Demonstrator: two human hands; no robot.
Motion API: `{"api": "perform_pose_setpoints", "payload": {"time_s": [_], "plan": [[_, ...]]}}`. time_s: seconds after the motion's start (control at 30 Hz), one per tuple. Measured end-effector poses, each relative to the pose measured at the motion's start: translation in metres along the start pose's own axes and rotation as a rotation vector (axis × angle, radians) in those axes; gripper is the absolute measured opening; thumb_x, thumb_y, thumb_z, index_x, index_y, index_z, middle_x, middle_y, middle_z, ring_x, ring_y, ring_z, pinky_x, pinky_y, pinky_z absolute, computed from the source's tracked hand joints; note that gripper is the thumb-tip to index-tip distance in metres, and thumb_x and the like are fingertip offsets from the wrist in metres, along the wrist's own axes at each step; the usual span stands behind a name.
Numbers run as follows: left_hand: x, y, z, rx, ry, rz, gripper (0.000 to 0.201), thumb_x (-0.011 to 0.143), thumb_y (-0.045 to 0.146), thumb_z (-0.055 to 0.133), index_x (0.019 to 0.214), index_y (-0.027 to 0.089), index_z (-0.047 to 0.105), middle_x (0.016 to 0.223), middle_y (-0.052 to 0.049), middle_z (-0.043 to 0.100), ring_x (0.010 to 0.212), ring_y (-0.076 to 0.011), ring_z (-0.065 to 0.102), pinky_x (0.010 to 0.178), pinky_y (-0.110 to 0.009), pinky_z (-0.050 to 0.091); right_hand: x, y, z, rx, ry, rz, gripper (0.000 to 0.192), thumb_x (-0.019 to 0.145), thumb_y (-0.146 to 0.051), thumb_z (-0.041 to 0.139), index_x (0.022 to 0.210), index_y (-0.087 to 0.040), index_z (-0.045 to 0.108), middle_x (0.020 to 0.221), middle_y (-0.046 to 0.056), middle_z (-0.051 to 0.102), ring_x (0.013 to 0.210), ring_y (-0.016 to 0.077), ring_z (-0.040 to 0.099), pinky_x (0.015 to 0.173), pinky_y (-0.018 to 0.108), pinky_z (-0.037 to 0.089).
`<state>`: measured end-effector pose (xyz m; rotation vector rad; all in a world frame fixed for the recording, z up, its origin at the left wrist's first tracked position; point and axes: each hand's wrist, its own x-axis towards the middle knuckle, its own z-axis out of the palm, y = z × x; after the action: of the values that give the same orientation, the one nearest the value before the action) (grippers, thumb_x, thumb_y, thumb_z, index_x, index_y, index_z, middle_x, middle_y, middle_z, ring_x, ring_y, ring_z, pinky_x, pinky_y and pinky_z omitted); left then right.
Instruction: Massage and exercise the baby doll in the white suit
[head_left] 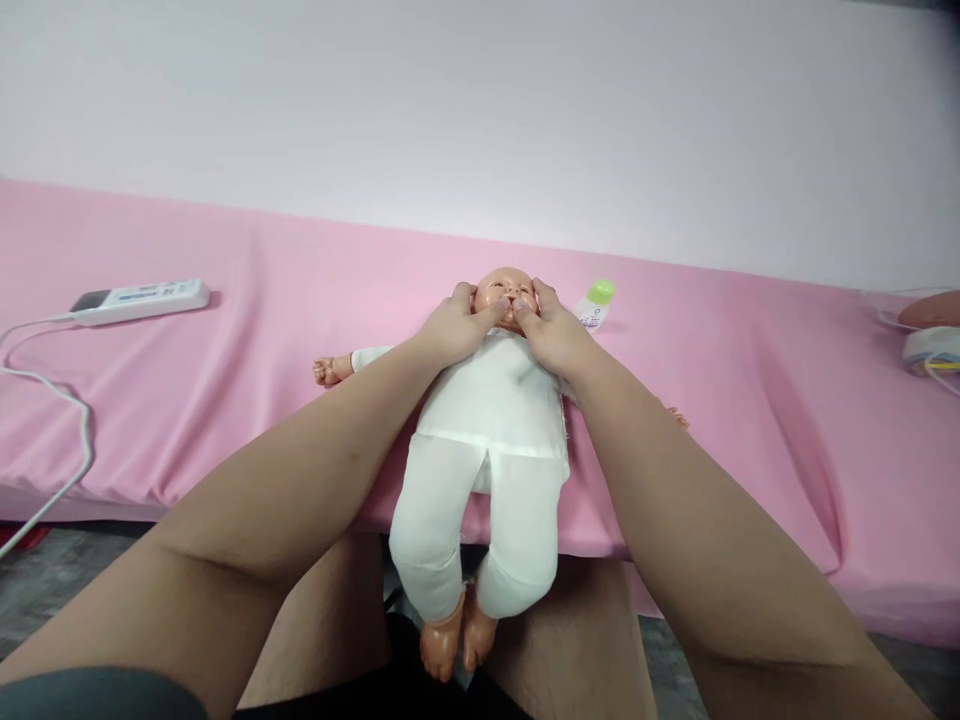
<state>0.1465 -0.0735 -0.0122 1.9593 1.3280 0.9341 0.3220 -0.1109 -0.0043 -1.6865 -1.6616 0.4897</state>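
White cloth covers the baby doll (487, 440) from neck to ankles, and its bare feet hang nearest, over the edge of the bed between the person's knees. It lies on its back on the pink sheet (187, 400), legs toward the camera, head toward the wall. Both forearms run up alongside it. The left hand (450, 328) cups one side of the doll's face, thumb pressed on the cheek beside the mouth; the right hand (551, 330) mirrors it on the other side, fingers curled round the head, thumbs almost meeting at the lips. Just beyond the right hand lies a small bottle with a green cap (596, 303). Far left, a white remote control (141, 299) rests on the sheet with a white cable (71, 440) trailing off the edge.
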Motion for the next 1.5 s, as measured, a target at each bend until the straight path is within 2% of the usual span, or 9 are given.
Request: {"api": "perform_pose_setpoints", "payload": {"time_s": [0.13, 0.4, 0.97, 1.5], "plan": [[0.002, -0.003, 0.001, -0.010, 0.003, -0.013, 0.065, 0.081, 0.073, 0.049, 0.123, 0.022, 0.049, 0.121, -0.011, 0.067, 0.103, -0.0269, 0.064, 0.086, -0.035, 0.046, 0.000, 0.002, 0.001, 0.019, 0.000, 0.010, 0.080, 0.091, -0.066, 0.041, 0.156, -0.023, 0.023, 0.150, 0.012, 0.043, 0.133, 0.0372, 0.046, 0.111, 0.056, 0.035], [0.001, -0.001, -0.001, 0.024, 0.005, 0.016, 0.065, 0.084, 0.069, 0.048, 0.126, 0.020, 0.048, 0.126, -0.014, 0.064, 0.110, -0.0280, 0.062, 0.090, -0.035, 0.045, 0.010, 0.012, 0.007, -0.024, 0.028, -0.048, 0.079, 0.092, -0.065, 0.039, 0.155, -0.020, 0.025, 0.153, 0.011, 0.039, 0.138, 0.0341, 0.041, 0.115, 0.052, 0.030], [0.004, -0.005, 0.000, 0.049, 0.015, 0.030, 0.069, 0.083, 0.071, 0.047, 0.128, 0.019, 0.048, 0.125, -0.015, 0.065, 0.109, -0.0293, 0.062, 0.090, -0.037, 0.045, 0.010, 0.011, 0.007, -0.029, 0.021, -0.042, 0.078, 0.093, -0.065, 0.038, 0.155, -0.021, 0.025, 0.150, 0.012, 0.044, 0.136, 0.0330, 0.045, 0.113, 0.051, 0.032], [0.001, -0.002, -0.001, 0.049, 0.006, 0.018, 0.068, 0.084, 0.069, 0.046, 0.130, 0.018, 0.047, 0.129, -0.016, 0.063, 0.111, -0.0282, 0.062, 0.090, -0.035, 0.044, 0.007, 0.009, 0.005, -0.038, 0.015, -0.045, 0.079, 0.093, -0.065, 0.037, 0.156, -0.019, 0.024, 0.153, 0.012, 0.040, 0.139, 0.0328, 0.041, 0.115, 0.050, 0.030]]}}
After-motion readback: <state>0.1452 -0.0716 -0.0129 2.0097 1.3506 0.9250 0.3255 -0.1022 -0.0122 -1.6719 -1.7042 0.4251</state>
